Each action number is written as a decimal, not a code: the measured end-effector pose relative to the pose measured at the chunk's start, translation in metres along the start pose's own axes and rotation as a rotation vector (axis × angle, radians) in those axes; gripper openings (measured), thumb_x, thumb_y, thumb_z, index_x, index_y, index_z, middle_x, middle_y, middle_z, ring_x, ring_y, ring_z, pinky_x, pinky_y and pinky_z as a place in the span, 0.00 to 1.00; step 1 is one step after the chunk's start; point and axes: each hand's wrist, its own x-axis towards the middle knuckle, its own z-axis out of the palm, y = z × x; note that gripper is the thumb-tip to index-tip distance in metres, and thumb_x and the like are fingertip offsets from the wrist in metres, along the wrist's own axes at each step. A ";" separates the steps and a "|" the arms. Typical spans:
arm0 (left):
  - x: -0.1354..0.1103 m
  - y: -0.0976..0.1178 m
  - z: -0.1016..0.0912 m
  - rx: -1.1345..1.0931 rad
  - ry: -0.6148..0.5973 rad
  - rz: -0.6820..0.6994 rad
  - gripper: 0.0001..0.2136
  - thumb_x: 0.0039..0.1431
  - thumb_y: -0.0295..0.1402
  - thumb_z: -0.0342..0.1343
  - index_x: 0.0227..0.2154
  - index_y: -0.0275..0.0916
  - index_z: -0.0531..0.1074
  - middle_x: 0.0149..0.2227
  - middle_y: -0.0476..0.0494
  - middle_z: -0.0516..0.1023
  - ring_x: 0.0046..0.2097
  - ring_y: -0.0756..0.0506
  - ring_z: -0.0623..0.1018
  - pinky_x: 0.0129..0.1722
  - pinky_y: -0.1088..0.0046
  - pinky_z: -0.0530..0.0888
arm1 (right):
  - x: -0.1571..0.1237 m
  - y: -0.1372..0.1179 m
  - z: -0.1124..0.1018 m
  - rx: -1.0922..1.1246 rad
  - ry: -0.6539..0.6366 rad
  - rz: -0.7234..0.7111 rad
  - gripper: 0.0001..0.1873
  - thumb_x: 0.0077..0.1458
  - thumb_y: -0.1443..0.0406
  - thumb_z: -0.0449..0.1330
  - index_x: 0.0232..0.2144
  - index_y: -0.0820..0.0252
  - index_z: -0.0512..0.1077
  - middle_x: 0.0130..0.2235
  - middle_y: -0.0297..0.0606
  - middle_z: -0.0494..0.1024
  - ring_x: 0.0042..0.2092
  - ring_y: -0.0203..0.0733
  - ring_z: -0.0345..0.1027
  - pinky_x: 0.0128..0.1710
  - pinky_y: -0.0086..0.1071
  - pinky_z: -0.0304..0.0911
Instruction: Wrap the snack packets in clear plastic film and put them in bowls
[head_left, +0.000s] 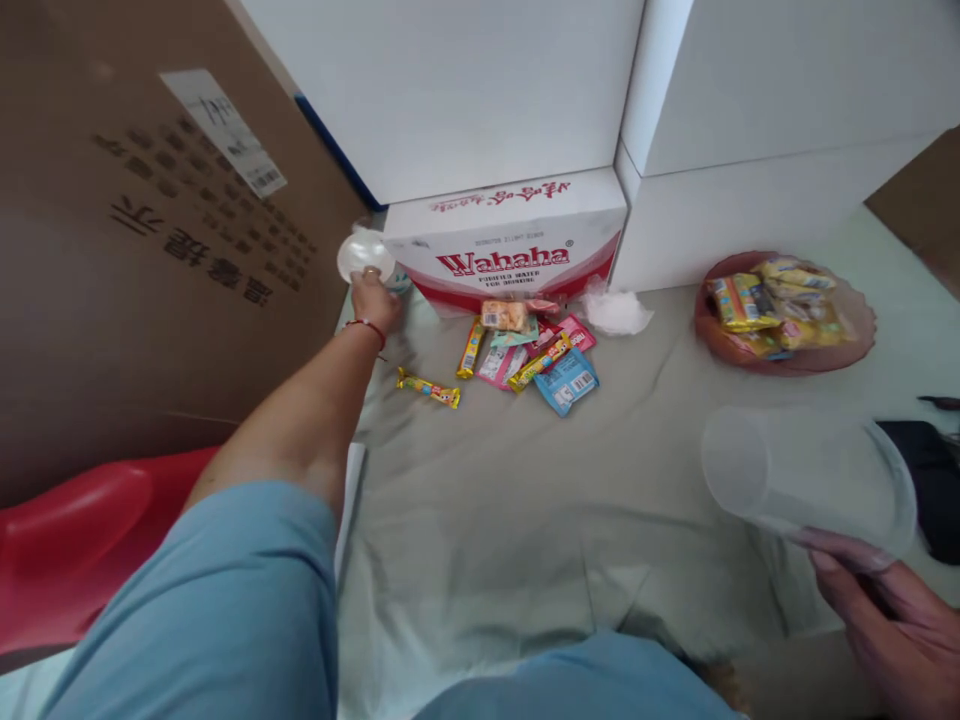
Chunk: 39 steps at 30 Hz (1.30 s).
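My left hand (375, 302) reaches far forward, fingers closed on the near edge of a white round lid-like piece (365, 252). Part of another white and teal item (402, 280) shows just right of those fingers, its kind unclear. At the lower right, my right hand (892, 610) grips a translucent plastic container (806, 475), tilted on its side above the cloth. Between my hands lies a pile of wrapped snacks, among them a blue packet (568, 382) and a yellow snack stick (428, 388) lying apart to the left.
A Wahaha water carton (510, 250) stands behind the snacks, against white boxes (465, 90). A large brown cardboard box (150, 250) rises on the left, above a red plastic object (112, 530). At right are a pink bowl (709, 330) of snacks and a black item (926, 480).
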 end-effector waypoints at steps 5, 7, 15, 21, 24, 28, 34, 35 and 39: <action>-0.036 0.007 -0.011 0.095 0.091 -0.013 0.13 0.65 0.37 0.57 0.28 0.35 0.71 0.39 0.42 0.76 0.45 0.45 0.74 0.48 0.57 0.69 | 0.010 0.002 -0.011 -0.232 -0.034 -0.111 0.21 0.64 0.46 0.60 0.48 0.48 0.81 0.46 0.35 0.86 0.47 0.53 0.82 0.46 0.42 0.77; -0.069 0.015 -0.028 0.139 0.120 0.028 0.09 0.66 0.35 0.57 0.31 0.36 0.73 0.41 0.38 0.76 0.46 0.42 0.75 0.49 0.55 0.71 | 0.013 0.004 -0.008 -0.296 -0.028 -0.267 0.18 0.65 0.49 0.59 0.48 0.50 0.81 0.46 0.36 0.86 0.45 0.51 0.82 0.45 0.40 0.77; -0.269 0.077 -0.087 0.092 -0.054 0.594 0.06 0.70 0.29 0.55 0.44 0.41 0.76 0.46 0.42 0.79 0.47 0.45 0.80 0.47 0.68 0.76 | 0.029 -0.028 0.029 -0.222 -0.296 -0.764 0.17 0.67 0.70 0.56 0.48 0.51 0.82 0.47 0.41 0.85 0.44 0.45 0.81 0.45 0.39 0.78; -0.373 0.139 -0.084 -0.116 -0.368 0.763 0.13 0.70 0.20 0.48 0.50 0.40 0.72 0.43 0.42 0.77 0.41 0.48 0.76 0.40 0.74 0.75 | 0.038 -0.077 0.013 -0.215 -0.691 -0.884 0.23 0.66 0.74 0.50 0.57 0.54 0.76 0.61 0.47 0.78 0.54 0.41 0.80 0.48 0.34 0.78; -0.390 0.152 -0.082 -0.113 -0.371 0.835 0.15 0.67 0.17 0.47 0.50 0.37 0.70 0.42 0.41 0.77 0.39 0.47 0.72 0.38 0.72 0.74 | 0.039 -0.118 0.010 -0.086 -0.613 -0.938 0.19 0.69 0.72 0.53 0.55 0.54 0.75 0.58 0.46 0.79 0.54 0.42 0.78 0.51 0.35 0.75; -0.399 0.158 -0.084 -0.064 -0.455 0.922 0.19 0.63 0.13 0.46 0.52 0.34 0.70 0.44 0.37 0.77 0.41 0.44 0.72 0.39 0.69 0.75 | 0.033 -0.168 0.045 -0.180 -0.593 -1.132 0.11 0.67 0.68 0.60 0.51 0.57 0.76 0.52 0.46 0.80 0.53 0.49 0.74 0.52 0.43 0.73; -0.405 0.158 -0.075 -0.057 -0.500 0.911 0.21 0.64 0.13 0.46 0.54 0.35 0.70 0.45 0.37 0.78 0.43 0.42 0.73 0.41 0.66 0.79 | 0.012 -0.194 0.123 -0.734 -0.978 -1.004 0.22 0.59 0.68 0.69 0.54 0.70 0.74 0.52 0.58 0.80 0.53 0.55 0.75 0.50 0.40 0.72; -0.406 0.157 -0.073 -0.066 -0.487 0.895 0.20 0.64 0.14 0.46 0.54 0.36 0.70 0.44 0.38 0.78 0.43 0.42 0.74 0.42 0.66 0.79 | 0.009 -0.193 0.133 -0.765 -1.021 -1.001 0.18 0.61 0.69 0.65 0.52 0.71 0.75 0.50 0.58 0.81 0.52 0.55 0.76 0.50 0.40 0.71; -0.410 0.145 -0.067 -0.123 -0.430 0.804 0.18 0.68 0.18 0.47 0.55 0.40 0.70 0.44 0.41 0.79 0.41 0.44 0.76 0.41 0.68 0.79 | 0.000 -0.187 0.159 -0.765 -1.027 -1.043 0.14 0.67 0.71 0.54 0.46 0.71 0.78 0.48 0.60 0.82 0.49 0.55 0.79 0.47 0.41 0.71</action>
